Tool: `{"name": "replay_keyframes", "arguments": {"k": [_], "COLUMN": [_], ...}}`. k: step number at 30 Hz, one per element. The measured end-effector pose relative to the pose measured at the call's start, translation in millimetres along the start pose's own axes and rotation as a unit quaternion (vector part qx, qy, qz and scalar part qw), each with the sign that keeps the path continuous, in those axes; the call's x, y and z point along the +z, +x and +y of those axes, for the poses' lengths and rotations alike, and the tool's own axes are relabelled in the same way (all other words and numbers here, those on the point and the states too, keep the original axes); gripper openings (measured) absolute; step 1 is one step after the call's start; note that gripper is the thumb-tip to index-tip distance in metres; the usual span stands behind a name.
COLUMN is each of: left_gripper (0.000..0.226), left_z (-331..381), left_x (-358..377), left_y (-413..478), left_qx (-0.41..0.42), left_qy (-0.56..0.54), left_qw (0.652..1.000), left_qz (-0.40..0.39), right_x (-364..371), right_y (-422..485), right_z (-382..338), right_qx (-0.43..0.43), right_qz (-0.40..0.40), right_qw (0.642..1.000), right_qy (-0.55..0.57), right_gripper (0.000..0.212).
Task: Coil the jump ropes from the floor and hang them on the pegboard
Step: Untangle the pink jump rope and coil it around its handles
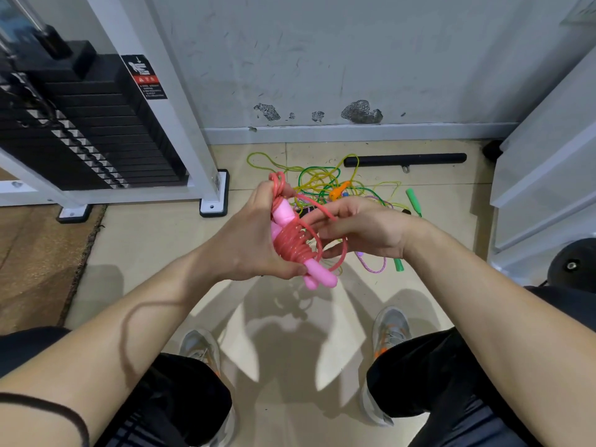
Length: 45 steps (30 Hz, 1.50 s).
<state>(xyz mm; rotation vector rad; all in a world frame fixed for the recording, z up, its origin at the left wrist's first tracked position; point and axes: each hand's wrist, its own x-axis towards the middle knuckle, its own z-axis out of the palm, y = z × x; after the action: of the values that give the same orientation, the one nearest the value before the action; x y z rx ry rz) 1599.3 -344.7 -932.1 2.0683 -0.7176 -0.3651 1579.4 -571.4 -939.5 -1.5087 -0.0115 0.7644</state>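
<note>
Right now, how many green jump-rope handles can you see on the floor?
2. One green handle lies right of the tangled pile, near the black bar. The other green handle lies nearer, just past the right hand. More may hide behind the hands.

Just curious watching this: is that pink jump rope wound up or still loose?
Mostly wound: the pink jump rope wraps in tight turns around its handles, held by the left hand; the right hand guides one last loose loop.

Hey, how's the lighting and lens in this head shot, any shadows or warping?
Head view: bright overhead light throws several overlapping shadows of the arms onto the floor between the shoes; the wide-angle lens bends the weight machine frame and stretches the forearms at the edges; the pink rope in the left hand stays sharp.
</note>
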Motion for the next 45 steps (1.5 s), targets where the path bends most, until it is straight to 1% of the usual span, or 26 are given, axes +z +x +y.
{"name": "replay_keyframes", "arguments": {"k": [2, 4, 5, 6, 8, 10, 12, 13, 15, 18, 22, 24, 28, 32, 34, 35, 38, 40, 42, 45], "left_gripper": [0.102, 0.106, 0.108, 0.109, 0.109, 0.107, 0.108, 0.107, 0.106, 0.104, 0.106, 0.102, 0.092, 0.095, 0.095, 0.091, 0.066, 0.054, 0.048, 0.038], "left_z": [-3, -5, -5, -6, -6, -4, -2, -1, 1, 3, 5, 6, 9, 10, 9, 7, 7, 6, 4, 11], "left_x": [6, 11, 11, 11, 9, 9, 9, 10, 9, 10, 22, 28, 32, 32, 31, 31, 31, 36, 41, 40], "left_y": [0, 1, 1, 3, 4, 4, 3, 3, 2, 0, -7, -8, -7, -7, -6, -7, -5, 1, 8, 9], "left_qx": [0.000, -0.001, -0.001, 0.000, 0.004, 0.007, 0.006, 0.004, 0.000, -0.001, -0.001, -0.002, -0.004, -0.014, -0.028, -0.032, -0.070, -0.126, -0.169, -0.195], "left_qy": [0.020, 0.029, 0.027, 0.026, 0.027, 0.029, 0.035, 0.037, 0.018, 0.004, 0.018, 0.000, -0.042, -0.055, -0.092, -0.125, -0.233, -0.282, -0.354, -0.451], "left_qw": [1.000, 0.999, 1.000, 1.000, 0.999, 0.999, 0.999, 0.999, 1.000, 1.000, 0.998, 0.997, 0.994, 0.993, 0.991, 0.987, 0.966, 0.950, 0.920, 0.870], "left_qz": [-0.007, -0.014, -0.015, -0.016, -0.017, -0.018, -0.016, -0.013, -0.005, -0.011, -0.052, -0.074, -0.100, -0.099, -0.092, -0.091, -0.081, -0.039, 0.009, 0.037], "right_x": [7, 14, 16, 19, 22, 22, 22, 21, 20, 22, 21, 22, 25, 27, 31, 33, 38, 39, 39, 40], "right_y": [3, 5, 6, 7, 9, 12, 13, 14, 15, 16, 18, 17, 13, 12, 16, 18, 21, 21, 22, 22], "right_z": [1, 2, 3, 3, 3, 2, 2, 2, 2, -2, -10, -15, -18, -18, -15, -13, -8, -9, -11, -13], "right_qx": [-0.008, -0.026, -0.027, -0.021, 0.015, 0.059, 0.095, 0.108, 0.116, 0.064, -0.020, -0.034, -0.059, -0.077, -0.092, -0.100, -0.124, -0.136, -0.146, -0.160], "right_qz": [0.051, 0.110, 0.124, 0.124, 0.108, 0.097, 0.095, 0.104, 0.137, 0.187, 0.248, 0.238, 0.211, 0.215, 0.231, 0.240, 0.254, 0.265, 0.274, 0.271], "right_qw": [0.997, 0.991, 0.990, 0.992, 0.991, 0.982, 0.971, 0.966, 0.957, 0.951, 0.960, 0.963, 0.970, 0.969, 0.963, 0.959, 0.948, 0.940, 0.932, 0.927], "right_qy": [-0.057, -0.072, -0.055, -0.023, 0.073, 0.153, 0.198, 0.212, 0.228, 0.239, 0.130, 0.125, 0.103, 0.097, 0.106, 0.116, 0.147, 0.167, 0.186, 0.202], "right_gripper": [0.028, 0.012, 0.009, 0.012, 0.016, 0.015, 0.012, 0.011, 0.015, 0.022, 0.025, 0.023, 0.034, 0.042, 0.047, 0.048, 0.049, 0.050, 0.048, 0.043]}}
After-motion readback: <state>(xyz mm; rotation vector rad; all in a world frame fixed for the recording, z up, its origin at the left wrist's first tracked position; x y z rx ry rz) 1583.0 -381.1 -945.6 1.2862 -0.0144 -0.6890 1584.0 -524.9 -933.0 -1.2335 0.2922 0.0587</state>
